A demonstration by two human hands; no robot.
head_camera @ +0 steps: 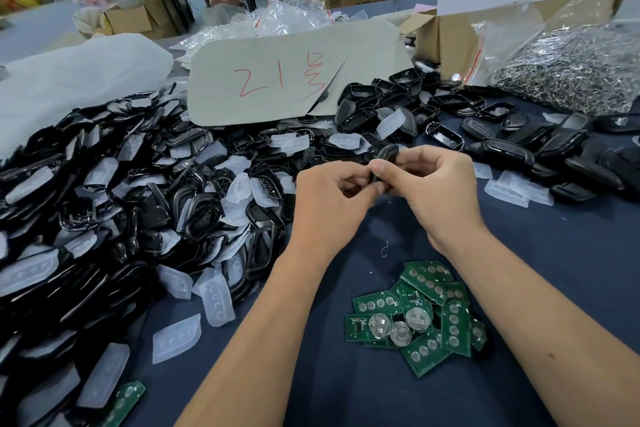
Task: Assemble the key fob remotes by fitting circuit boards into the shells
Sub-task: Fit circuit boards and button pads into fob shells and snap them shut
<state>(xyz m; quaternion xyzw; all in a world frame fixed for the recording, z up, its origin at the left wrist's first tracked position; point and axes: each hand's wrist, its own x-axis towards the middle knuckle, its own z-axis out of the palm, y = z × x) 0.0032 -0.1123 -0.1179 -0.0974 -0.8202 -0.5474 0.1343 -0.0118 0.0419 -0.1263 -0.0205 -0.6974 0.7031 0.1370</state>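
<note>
Both my hands meet above the dark blue table around one black key fob shell. My left hand pinches its lower end with curled fingers. My right hand grips the shell from the right, thumb pressed on its edge. Most of the shell is hidden between the fingers, and I cannot tell whether a board sits inside. A small pile of green circuit boards with round battery clips lies near me, between my forearms.
A large heap of black shells and translucent rubber pads fills the left. More black shells and closed fobs lie behind and to the right. A cardboard sheet with red writing, a bag of metal rings and boxes stand behind.
</note>
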